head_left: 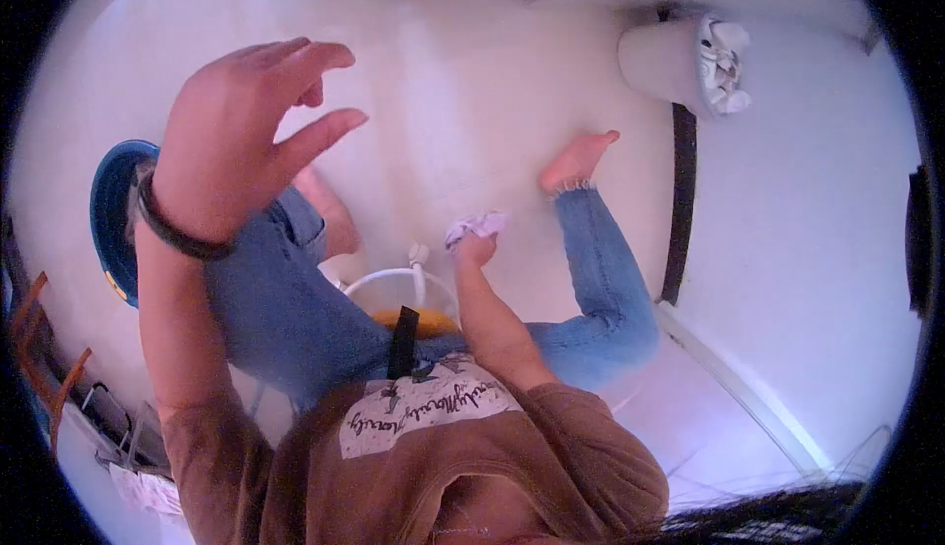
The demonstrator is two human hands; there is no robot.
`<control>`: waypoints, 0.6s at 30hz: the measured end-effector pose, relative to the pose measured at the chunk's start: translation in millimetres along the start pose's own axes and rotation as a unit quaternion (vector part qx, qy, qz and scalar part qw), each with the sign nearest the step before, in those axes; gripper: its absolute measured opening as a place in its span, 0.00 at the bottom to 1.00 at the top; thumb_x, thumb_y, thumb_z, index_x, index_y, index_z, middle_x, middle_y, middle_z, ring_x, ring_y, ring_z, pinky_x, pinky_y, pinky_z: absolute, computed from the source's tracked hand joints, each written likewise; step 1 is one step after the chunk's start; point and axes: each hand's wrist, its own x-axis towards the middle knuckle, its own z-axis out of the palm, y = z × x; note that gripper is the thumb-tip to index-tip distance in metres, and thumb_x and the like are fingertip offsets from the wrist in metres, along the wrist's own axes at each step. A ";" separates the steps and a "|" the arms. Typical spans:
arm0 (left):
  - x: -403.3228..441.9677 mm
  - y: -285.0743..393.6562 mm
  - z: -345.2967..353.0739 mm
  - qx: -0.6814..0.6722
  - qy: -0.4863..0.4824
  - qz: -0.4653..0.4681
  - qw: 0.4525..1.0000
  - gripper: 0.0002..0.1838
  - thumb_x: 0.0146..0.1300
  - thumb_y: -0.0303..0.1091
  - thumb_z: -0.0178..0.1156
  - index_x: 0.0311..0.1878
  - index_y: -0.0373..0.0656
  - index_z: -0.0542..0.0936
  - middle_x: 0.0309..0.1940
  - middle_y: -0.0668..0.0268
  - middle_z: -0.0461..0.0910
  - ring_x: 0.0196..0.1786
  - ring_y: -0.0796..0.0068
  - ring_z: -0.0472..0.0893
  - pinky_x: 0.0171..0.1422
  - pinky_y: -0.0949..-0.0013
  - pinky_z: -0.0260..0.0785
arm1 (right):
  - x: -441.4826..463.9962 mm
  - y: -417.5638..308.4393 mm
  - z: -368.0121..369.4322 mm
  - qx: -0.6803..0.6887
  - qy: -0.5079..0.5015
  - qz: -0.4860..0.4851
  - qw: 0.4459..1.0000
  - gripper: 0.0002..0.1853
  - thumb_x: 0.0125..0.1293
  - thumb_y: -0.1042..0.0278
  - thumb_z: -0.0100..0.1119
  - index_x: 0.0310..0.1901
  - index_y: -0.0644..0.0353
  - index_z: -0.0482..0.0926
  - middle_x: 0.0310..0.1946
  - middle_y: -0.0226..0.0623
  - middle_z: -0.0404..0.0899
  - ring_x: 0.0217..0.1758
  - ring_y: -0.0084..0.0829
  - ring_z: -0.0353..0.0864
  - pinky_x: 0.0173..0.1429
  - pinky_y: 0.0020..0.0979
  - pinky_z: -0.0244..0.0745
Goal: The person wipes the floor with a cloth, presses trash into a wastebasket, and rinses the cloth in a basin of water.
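My left hand, a dark band round its wrist, is raised at the left, close to the camera. Its thumb and fingers are apart, with nothing between them. Lower, near the middle, my right hand is closed on a crumpled, pale pinkish-white cloth, which sticks out past the fingers. Between my legs is a round white rim with something yellow-orange inside. A small white knobbed part stands at the rim's far side.
Beyond my left wrist is a teal basin, partly hidden. A white bin with crumpled white stuff in its mouth is at the upper right, beside a dark floor strip. A metal-framed object is at the lower left. My bare feet rest on the floor.
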 end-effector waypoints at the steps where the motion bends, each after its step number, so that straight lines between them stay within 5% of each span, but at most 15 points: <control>1: 2.3 4.3 -0.1 0.002 -0.007 -0.007 1.000 0.20 0.52 0.35 0.68 0.50 0.43 0.79 0.29 0.63 0.78 0.35 0.63 0.79 0.41 0.62 0.71 | -2.7 -20.0 6.2 -0.007 0.009 0.009 1.000 0.19 0.55 0.67 0.62 0.49 0.61 0.77 0.45 0.48 0.79 0.48 0.48 0.80 0.52 0.47 0.74; 11: 7.2 -15.1 -2.0 -0.002 -0.011 -0.050 0.999 0.21 0.52 0.34 0.68 0.51 0.42 0.79 0.29 0.61 0.78 0.36 0.61 0.79 0.44 0.62 0.71 | 3.6 -129.7 29.2 -0.010 -0.013 -0.041 0.999 0.27 0.54 0.71 0.61 0.58 0.63 0.71 0.51 0.52 0.74 0.56 0.51 0.74 0.60 0.45 0.69; 18: 4.6 -17.4 -6.9 -0.007 -0.019 -0.047 0.999 0.21 0.52 0.34 0.68 0.51 0.42 0.79 0.29 0.62 0.78 0.35 0.62 0.79 0.44 0.63 0.72 | 13.5 -108.9 -19.2 -0.020 -0.088 -0.227 0.970 0.49 0.51 0.60 0.69 0.69 0.72 0.51 0.65 0.60 0.59 0.69 0.54 0.59 0.72 0.43 0.58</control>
